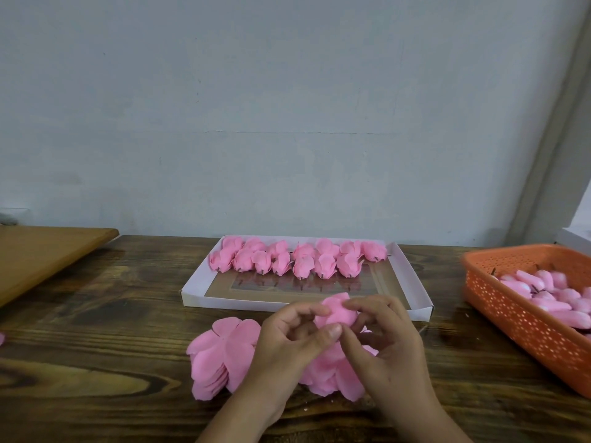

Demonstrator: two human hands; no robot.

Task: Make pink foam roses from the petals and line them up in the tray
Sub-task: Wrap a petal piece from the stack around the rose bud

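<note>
Pink foam rose (335,311) sits pinched between both hands, left hand (287,343) and right hand (380,346), just short of the tray (412,310). Loosen either pinch and I'd expect the petals to spring open.

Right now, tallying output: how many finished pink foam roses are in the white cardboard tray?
14 finished pink foam roses: seven along the white cardboard tray's far wall, seven just in front; overlap may hide more.
</note>
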